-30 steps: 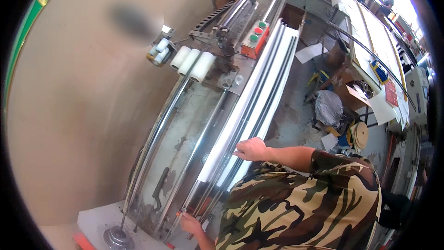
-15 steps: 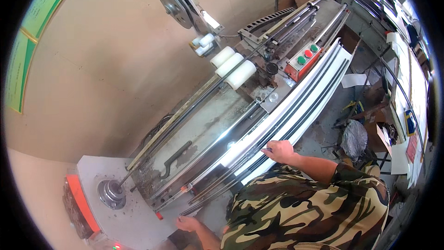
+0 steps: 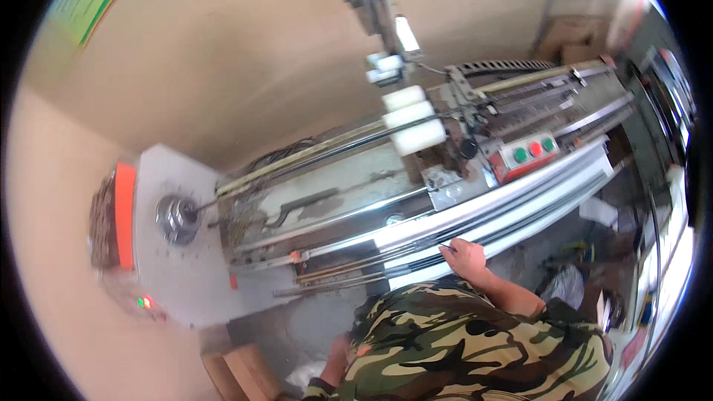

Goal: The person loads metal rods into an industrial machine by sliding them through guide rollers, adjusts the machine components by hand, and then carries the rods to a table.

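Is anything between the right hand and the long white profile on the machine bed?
Nothing visible: the right hand already rests on the long white profile, its fingers on the thin dark rods alongside.

The right hand (image 3: pixel 464 256) reaches forward, palm down, fingers curled and resting flat, forearm bare below a camouflage sleeve. The left arm hangs low by the torso, its hand hidden from view.

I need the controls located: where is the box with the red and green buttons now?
In the head view, the button box sits right of centre on the long machine, just above the white rails and right of the three white rollers.
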`<state>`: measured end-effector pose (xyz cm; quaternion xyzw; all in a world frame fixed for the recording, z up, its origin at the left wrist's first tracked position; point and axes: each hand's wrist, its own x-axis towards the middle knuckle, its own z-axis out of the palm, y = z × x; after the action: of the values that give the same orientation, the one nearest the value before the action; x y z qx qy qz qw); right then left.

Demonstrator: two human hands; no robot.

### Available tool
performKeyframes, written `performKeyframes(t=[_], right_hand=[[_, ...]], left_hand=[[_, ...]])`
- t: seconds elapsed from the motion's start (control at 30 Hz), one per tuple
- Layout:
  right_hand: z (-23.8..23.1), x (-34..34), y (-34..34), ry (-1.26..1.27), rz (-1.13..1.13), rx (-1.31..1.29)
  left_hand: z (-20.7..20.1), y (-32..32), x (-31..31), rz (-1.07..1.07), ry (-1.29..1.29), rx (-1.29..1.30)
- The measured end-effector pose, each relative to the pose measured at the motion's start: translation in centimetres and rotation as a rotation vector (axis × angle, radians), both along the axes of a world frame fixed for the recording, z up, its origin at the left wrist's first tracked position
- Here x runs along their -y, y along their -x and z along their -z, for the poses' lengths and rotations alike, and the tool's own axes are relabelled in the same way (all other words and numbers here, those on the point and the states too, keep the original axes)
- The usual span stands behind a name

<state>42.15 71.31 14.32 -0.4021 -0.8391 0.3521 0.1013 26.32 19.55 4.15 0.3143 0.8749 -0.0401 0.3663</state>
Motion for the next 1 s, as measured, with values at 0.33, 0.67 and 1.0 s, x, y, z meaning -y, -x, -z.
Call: performKeyframes(t=[0.33,0.67,1.0], right_hand=[[-0.7,-10.4,-3.4,0.016,-0.079,-0.012],[-2.4,-19.6,-6.1,-0.029,-0.077,-0.091],[-2.0,-27.2,-9.4,-0.058,-0.092,-0.036]], left_hand=[[-2.5,0.5,-15.4,-1.399,-0.627,0.072],[0.3,-4.9,-25.1,-0.975,-0.283,-0.009],[-0.8,-8.2,-33.0,-0.951,-0.266,-0.23]])
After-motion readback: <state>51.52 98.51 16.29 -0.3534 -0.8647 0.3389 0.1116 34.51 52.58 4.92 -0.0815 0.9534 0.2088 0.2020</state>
